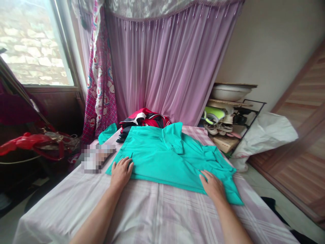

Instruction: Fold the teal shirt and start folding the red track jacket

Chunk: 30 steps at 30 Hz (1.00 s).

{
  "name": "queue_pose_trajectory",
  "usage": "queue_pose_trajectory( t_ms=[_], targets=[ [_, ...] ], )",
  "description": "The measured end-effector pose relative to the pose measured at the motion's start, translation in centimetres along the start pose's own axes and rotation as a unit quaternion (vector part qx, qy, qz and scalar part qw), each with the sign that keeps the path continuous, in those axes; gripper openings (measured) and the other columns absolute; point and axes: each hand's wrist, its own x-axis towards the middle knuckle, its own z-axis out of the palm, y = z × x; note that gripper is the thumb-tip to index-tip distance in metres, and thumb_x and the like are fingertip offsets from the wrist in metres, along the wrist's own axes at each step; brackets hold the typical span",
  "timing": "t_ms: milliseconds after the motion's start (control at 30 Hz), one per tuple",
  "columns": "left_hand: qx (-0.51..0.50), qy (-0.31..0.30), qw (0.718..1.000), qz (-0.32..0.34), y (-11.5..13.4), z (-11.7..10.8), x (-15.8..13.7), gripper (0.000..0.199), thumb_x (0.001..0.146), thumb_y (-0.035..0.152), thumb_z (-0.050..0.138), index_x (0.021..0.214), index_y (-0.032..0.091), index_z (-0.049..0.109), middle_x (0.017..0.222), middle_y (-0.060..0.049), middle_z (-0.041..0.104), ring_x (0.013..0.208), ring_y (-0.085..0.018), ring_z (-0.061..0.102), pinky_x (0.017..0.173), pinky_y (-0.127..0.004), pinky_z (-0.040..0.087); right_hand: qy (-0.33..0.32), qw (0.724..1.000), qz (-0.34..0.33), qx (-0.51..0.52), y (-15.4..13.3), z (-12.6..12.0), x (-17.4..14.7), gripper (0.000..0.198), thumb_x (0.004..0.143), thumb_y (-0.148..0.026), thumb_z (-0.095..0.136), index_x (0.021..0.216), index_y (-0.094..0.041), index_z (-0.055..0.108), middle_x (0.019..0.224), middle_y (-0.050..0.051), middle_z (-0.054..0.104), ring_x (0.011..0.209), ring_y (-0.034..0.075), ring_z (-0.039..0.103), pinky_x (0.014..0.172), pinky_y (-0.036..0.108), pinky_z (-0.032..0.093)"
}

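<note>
A turquoise shirt [162,162] lies spread sideways across the table, its collar end and a sleeve toward the right. My left hand [122,172] rests on the near left part of the cloth with its fingers spread. On the near right part, my right hand [212,184] lies with its fingers stretched out over the fabric. Neither hand grips anything. A folded flap of the same turquoise cloth [174,137] stands up slightly at the far middle of the shirt.
A pink and white checked cloth [157,217] covers the table. Red and navy clothes [149,118] are heaped at the back, before a purple curtain [162,67]. A blurred object [95,159] lies at the left. To the right stand a shoe rack [225,125] and a white sack [266,132].
</note>
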Motion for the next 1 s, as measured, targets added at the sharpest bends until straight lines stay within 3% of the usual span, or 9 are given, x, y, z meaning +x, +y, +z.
queue_pose_trajectory(
  t_ms=[133, 600, 1000],
  targets=[
    [-0.012, -0.012, 1.000, 0.000, -0.11, -0.01, -0.03, 0.035, 0.097, 0.036, 0.048, 0.124, 0.030, 0.069, 0.141, -0.006, 0.064, 0.131, -0.028, 0.057, 0.117, -0.058, 0.031, 0.025, 1.000, 0.004, -0.007, -0.58, 0.01, -0.27, 0.046, 0.094, -0.036, 0.040, 0.118, -0.018, 0.075, 0.128, 0.013, 0.071, 0.120, 0.027, 0.064, 0.100, 0.041, 0.050],
    [-0.016, -0.033, 0.999, -0.004, 0.35, -0.59, -0.23, 0.037, 0.098, 0.038, 0.045, 0.127, 0.029, 0.067, 0.143, -0.007, 0.062, 0.133, -0.027, 0.055, 0.117, -0.058, 0.029, 0.024, 0.999, -0.001, 0.024, -0.65, -0.40, -0.29, 0.048, 0.092, -0.039, 0.039, 0.114, -0.016, 0.075, 0.125, 0.015, 0.071, 0.117, 0.030, 0.065, 0.101, 0.043, 0.049],
    [-0.014, -0.029, 0.999, 0.001, 0.18, -0.63, -0.18, 0.038, 0.098, 0.039, 0.044, 0.127, 0.029, 0.067, 0.143, -0.007, 0.062, 0.132, -0.027, 0.055, 0.117, -0.056, 0.030, 0.015, 1.000, 0.002, 0.022, -0.56, -0.60, -0.36, 0.043, 0.093, -0.036, 0.042, 0.116, -0.020, 0.074, 0.128, 0.011, 0.071, 0.119, 0.026, 0.064, 0.101, 0.039, 0.048]
  ],
)
